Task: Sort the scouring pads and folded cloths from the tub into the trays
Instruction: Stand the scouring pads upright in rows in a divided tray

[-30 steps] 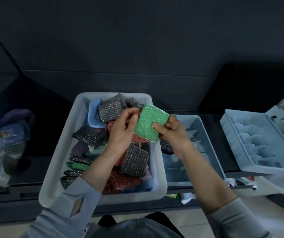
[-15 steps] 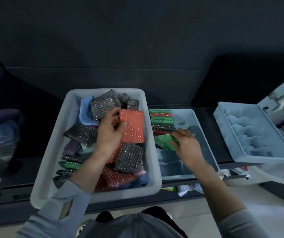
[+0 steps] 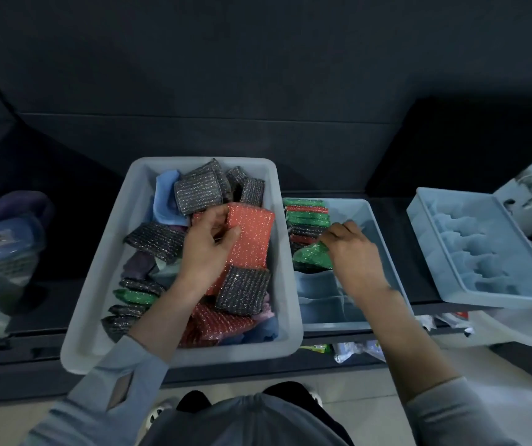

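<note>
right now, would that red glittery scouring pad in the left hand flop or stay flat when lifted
The red glittery scouring pad probably stays flat: it juts past the left hand without sagging. Likely light, since fingertips alone hold it. Its knobbly mesh should resist slipping.

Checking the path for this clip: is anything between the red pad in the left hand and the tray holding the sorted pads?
Only the grey plastic tub's right wall separates the red glittery scouring pad from the light-blue divided tray.

Both hands (image 3: pixel 208 243) (image 3: pixel 351 249) curled, gripping.
</note>
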`<action>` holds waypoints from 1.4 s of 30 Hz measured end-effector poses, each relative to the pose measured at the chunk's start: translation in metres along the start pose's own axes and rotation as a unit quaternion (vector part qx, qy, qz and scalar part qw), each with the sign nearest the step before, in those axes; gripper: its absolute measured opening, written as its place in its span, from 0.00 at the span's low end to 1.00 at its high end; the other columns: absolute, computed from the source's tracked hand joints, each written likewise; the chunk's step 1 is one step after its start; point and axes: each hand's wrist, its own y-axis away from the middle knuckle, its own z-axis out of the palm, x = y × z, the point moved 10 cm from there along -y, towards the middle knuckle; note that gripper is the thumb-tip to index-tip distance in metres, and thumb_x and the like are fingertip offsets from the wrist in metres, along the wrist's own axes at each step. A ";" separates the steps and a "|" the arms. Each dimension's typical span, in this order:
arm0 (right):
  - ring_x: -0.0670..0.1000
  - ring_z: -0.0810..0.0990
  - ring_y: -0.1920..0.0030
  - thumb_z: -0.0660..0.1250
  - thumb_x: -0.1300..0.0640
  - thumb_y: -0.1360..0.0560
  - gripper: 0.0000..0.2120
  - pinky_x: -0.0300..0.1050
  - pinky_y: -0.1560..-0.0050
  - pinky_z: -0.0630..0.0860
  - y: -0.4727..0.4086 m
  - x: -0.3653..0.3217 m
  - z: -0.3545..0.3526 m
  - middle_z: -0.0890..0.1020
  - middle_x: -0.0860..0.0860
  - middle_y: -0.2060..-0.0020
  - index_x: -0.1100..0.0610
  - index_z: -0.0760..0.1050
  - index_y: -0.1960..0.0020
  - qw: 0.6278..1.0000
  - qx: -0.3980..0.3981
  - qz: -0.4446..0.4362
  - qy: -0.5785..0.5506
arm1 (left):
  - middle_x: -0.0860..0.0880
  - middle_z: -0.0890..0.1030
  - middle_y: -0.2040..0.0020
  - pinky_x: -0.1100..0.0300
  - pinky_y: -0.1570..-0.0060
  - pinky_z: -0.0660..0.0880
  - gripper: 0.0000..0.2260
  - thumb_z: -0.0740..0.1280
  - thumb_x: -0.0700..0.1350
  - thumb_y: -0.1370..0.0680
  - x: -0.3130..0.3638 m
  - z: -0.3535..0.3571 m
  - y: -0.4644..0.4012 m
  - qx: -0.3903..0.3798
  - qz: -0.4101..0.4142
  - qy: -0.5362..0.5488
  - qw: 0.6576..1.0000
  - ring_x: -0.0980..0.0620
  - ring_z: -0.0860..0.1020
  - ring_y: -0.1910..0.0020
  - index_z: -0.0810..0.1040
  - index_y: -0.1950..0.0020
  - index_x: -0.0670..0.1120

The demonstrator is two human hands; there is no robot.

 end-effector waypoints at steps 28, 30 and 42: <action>0.45 0.77 0.66 0.68 0.61 0.23 0.01 0.41 0.64 0.78 0.027 0.040 0.017 0.80 0.52 0.62 0.59 0.77 0.53 0.743 -0.032 0.266 -0.613 | 0.57 0.77 0.43 0.77 0.50 0.70 0.21 0.70 0.44 0.24 0.017 0.074 0.019 -0.118 0.011 -0.062 0.991 0.63 0.75 0.45 0.70 0.33 0.50; 0.48 0.78 0.64 0.67 0.61 0.22 0.03 0.42 0.63 0.79 0.041 0.061 0.020 0.81 0.57 0.58 0.60 0.77 0.50 0.756 -0.033 0.276 -0.592 | 0.56 0.71 0.36 0.73 0.41 0.66 0.27 0.72 0.48 0.25 0.011 0.089 0.032 -0.152 0.016 -0.130 0.980 0.61 0.71 0.40 0.68 0.29 0.51; 0.51 0.81 0.61 0.77 0.63 0.32 0.05 0.44 0.61 0.79 0.049 0.016 0.011 0.83 0.51 0.60 0.58 0.83 0.57 0.971 0.010 0.060 -0.232 | 0.48 0.65 0.27 0.54 0.31 0.68 0.33 0.69 0.44 0.25 -0.011 0.068 0.048 -0.060 -0.006 -0.201 0.978 0.49 0.71 0.33 0.60 0.22 0.48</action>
